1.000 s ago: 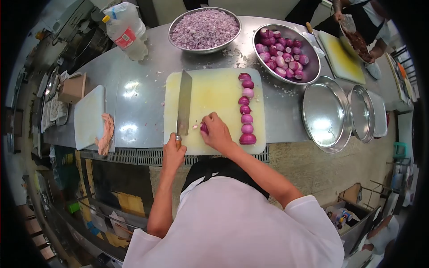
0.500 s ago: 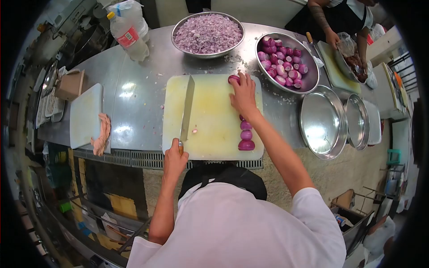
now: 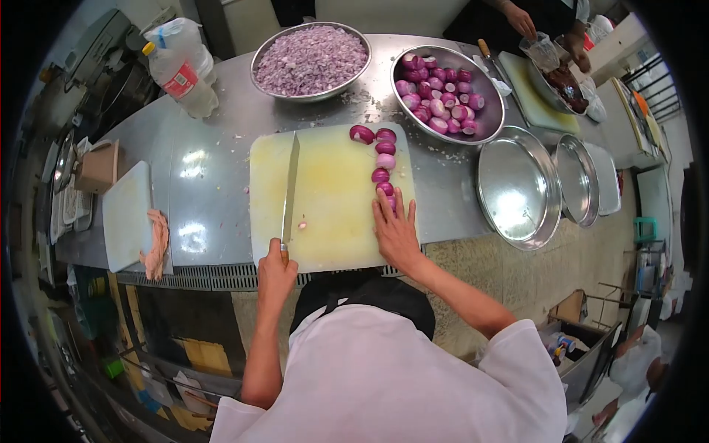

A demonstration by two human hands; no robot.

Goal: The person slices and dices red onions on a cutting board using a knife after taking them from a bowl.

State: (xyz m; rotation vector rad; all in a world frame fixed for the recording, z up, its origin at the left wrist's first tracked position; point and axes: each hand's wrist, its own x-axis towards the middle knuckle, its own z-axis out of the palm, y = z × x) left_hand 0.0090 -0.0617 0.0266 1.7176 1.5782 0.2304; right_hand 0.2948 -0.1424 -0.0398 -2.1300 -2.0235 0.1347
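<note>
My left hand (image 3: 275, 278) is closed around the wooden handle of a long kitchen knife (image 3: 291, 181). The blade points away from me along the left part of a yellowed white cutting board (image 3: 332, 214). On the board's right side, peeled red onion halves (image 3: 385, 161) form a line, with one more half (image 3: 362, 134) beside its far end. Over the near end of that line lies my right hand (image 3: 397, 235), fingers spread and touching the onions; it partly covers the nearest ones. A small onion scrap (image 3: 302, 224) sits near the knife.
Behind the board stand a bowl of chopped onion (image 3: 310, 63) and a bowl of peeled onions (image 3: 413, 127). Steel pans (image 3: 521, 188) are at the right. A bottle (image 3: 179, 80) and another cutting board (image 3: 127, 218) are at left. Another person's hands (image 3: 521, 22) work over a bowl at the far right.
My right hand has moved from the far end of the onion line to its near end, letting go of the far onion. The left hand still holds the knife. The view has shifted slightly.
</note>
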